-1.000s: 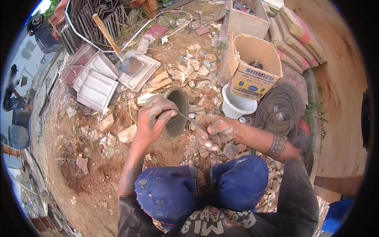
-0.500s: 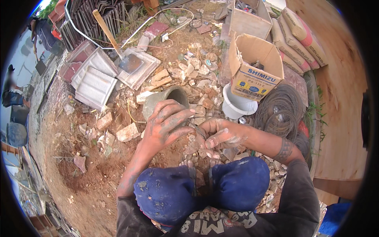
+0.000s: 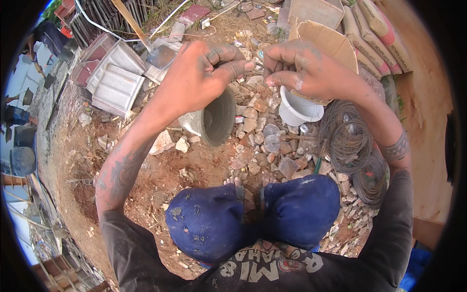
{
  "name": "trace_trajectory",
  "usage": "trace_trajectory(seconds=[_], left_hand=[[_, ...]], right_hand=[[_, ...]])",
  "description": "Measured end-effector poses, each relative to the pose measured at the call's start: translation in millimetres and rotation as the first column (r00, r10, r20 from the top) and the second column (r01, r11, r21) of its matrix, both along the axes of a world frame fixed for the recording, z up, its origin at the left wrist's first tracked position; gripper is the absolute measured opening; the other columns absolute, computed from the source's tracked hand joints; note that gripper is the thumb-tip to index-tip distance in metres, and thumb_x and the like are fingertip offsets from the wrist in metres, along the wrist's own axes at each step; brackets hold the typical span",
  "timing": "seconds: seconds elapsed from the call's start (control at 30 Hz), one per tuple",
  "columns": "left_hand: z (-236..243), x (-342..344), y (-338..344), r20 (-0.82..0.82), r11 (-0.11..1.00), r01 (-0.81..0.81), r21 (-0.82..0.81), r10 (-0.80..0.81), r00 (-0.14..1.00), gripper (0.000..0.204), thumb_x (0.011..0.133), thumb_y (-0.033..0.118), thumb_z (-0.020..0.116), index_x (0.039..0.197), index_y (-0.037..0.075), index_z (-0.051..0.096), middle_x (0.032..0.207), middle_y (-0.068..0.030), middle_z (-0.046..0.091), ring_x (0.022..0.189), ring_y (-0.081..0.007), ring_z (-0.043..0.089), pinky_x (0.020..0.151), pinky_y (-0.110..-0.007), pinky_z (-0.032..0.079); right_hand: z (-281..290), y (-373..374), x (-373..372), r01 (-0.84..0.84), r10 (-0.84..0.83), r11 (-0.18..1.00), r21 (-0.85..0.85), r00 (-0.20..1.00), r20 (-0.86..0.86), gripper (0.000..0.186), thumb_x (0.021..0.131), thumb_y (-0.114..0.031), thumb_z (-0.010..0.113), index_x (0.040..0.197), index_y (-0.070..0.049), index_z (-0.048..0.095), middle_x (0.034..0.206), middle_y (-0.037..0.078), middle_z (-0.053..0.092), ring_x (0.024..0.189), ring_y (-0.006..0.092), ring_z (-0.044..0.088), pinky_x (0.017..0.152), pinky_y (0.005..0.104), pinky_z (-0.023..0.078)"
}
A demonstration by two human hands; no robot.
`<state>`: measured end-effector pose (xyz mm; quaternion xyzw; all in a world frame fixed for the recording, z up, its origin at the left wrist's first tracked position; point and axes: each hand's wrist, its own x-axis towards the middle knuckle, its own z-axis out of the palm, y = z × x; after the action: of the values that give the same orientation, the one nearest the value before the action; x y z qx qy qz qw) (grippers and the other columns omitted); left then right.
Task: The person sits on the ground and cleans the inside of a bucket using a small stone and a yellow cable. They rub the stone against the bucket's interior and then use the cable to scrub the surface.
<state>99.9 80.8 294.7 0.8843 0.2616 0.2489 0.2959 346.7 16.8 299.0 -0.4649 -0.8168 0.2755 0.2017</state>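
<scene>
Rubble (image 3: pixel 250 119) — hands (image 3: pixel 202 75) above — lettered shirt (image 3: pixel 270 280)

head | left lens of a head-worn fisheye pair | looks down past the person's knees (image 3: pixel 204 221) to rubble (image 3: pixel 250 125) | left hand (image 3: pixel 208 74) and right hand (image 3: pixel 306 68) close, tile stack (image 3: pixel 138 12) well beyond | upright, wide, edges curving into dark rim

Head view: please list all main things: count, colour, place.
thin piece: 1, dark, upper centre
bucket: 1, grey, centre
basin: 1, white, right of bucket
carton: 1, brown, behind basin
wire coils: several, dark, right
sacks: several, tan, upper right
tiles: many, grey/reddish, upper left
shovel: 1, tan handle, upper left
rubble: many, mixed, ground
board: 1, tan, right edge
people: 2+, dark, far left
legs: 2, blue, below
left grip: 1, muddy, upper centre
right grip: 1, muddy, upper centre
</scene>
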Motion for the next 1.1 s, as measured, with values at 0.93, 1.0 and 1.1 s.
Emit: trace_trajectory(seconds=[0.93,1.0,1.1], left_hand=[[-187.9,50.8,-39.5,0.261,0.706,0.295,-0.643,-0.16,0.952,0.054,0.098,0.04,0.066,0.135,0.001,0.059,0.14,-0.0208,0.058,0.147,-0.0301,0.035,0.118,-0.043,0.033],[-201.1,72.5,-68.0,0.366,0.661,0.498,-0.561,-0.342,0.866,0.05,0.095,0.044,0.069,0.124,0.003,0.063,0.136,-0.0201,0.061,0.145,-0.0316,0.037,0.119,-0.043,0.032],[-207.8,76.0,-90.7,0.418,0.459,0.607,-0.649,-0.451,0.788,0.039,0.095,0.036,0.071,0.115,0.003,0.064,0.122,-0.0136,0.066,0.124,-0.0284,0.056,0.109,-0.042,0.041]], right_hand=[[-128.1,38.5,-8.8,0.349,-0.396,0.819,-0.455,-0.23,-0.889,0.03,0.109,-0.028,0.048,0.119,-0.002,0.058,0.07,-0.007,0.029,0.057,0.0043,0.027,0.049,0.0217,0.022],[-106.4,53.3,-10.3,0.37,-0.29,0.834,-0.409,-0.337,-0.896,0.024,0.109,-0.023,0.045,0.102,-0.004,0.058,0.068,-0.006,0.028,0.055,0.0051,0.025,0.048,0.0228,0.022],[-96.0,75.7,82.7,-0.299,0.161,0.922,0.247,-0.284,-0.945,0.026,0.105,-0.02,0.052,0.108,0.002,0.066,0.088,0.01,0.07,0.073,0.0185,0.066,0.068,0.0299,0.054]])
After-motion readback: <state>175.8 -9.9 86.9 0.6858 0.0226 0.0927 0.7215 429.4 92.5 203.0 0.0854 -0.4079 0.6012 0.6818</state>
